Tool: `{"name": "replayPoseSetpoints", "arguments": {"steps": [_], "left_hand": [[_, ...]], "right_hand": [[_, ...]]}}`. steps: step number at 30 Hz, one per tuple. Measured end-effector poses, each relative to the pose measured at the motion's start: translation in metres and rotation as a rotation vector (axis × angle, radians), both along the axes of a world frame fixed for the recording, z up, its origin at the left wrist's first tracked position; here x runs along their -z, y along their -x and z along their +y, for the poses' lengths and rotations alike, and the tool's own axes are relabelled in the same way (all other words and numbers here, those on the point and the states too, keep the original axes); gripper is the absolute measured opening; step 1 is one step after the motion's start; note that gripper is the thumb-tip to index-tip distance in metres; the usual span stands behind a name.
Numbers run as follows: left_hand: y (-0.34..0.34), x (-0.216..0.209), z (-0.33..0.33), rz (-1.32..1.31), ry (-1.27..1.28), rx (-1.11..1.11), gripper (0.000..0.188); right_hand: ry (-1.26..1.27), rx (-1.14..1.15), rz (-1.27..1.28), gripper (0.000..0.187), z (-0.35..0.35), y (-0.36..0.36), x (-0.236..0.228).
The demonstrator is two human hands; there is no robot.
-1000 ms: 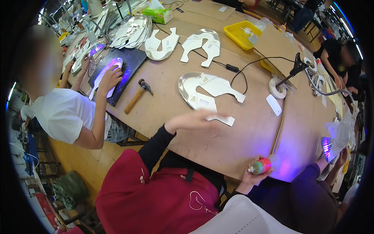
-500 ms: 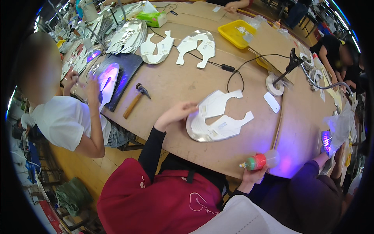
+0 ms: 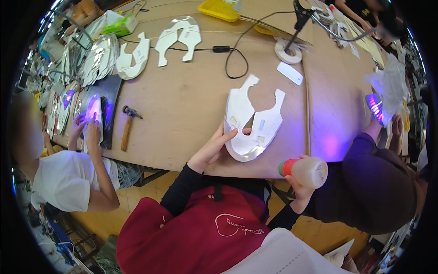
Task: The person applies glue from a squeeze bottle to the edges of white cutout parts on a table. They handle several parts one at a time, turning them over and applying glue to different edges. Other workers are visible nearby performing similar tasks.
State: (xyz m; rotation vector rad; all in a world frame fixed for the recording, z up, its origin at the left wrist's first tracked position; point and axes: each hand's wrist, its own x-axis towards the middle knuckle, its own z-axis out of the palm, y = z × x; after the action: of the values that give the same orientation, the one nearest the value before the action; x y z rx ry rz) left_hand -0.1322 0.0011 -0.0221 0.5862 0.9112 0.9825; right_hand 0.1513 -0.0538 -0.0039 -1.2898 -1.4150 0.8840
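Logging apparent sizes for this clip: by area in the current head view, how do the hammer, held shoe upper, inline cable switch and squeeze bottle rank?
1. White shoe upper
2. Squeeze bottle; nearness to the camera may enlarge it
3. Hammer
4. Black inline cable switch

Shoe upper [image 3: 265, 124]: matt white, smooth leather-like sheet; real or synthetic cannot be told
Toe edge [image 3: 250, 155]: glossy silver, almost mirror-like
Squeeze bottle [image 3: 311, 172]: cloudy translucent plastic, smooth, softly shiny
Hammer handle [image 3: 126, 133]: bare wood, dull
Hammer head [image 3: 132, 112]: dark metal
Tabletop [image 3: 182, 100]: smooth brown board, mainly matt, lightly scuffed
Dark slab [image 3: 111, 107]: smooth with low sheen, material unclear
Tissue pack [image 3: 121, 26]: glossy green plastic film
Tray [image 3: 219, 10]: smooth yellow plastic
Bag [image 3: 391, 82]: thin, clear, crinkled plastic
Gooseneck [image 3: 344, 40]: grey metal, satin
Smock [image 3: 182, 237]: matt dark red cloth, creased
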Motion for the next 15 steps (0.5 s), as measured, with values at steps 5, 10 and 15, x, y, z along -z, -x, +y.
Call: {"name": "replayPoseSetpoints", "arguments": {"steps": [5,10,15], "left_hand": [[-0.011,0.007,0.007,-0.072,-0.059,0.12,0.064],[-0.002,0.014,0.011,-0.061,0.069,0.071,0.056],[-0.006,0.016,0.012,0.009,0.135,0.05,0.051]], "right_hand": [[-0.222,0.115,0.054,0.081,-0.002,-0.017,0.008],[-0.31,0.221,0.125,0.083,-0.004,-0.025,0.019],[-0.317,0.207,0.145,0.082,-0.003,-0.028,0.027]]}}
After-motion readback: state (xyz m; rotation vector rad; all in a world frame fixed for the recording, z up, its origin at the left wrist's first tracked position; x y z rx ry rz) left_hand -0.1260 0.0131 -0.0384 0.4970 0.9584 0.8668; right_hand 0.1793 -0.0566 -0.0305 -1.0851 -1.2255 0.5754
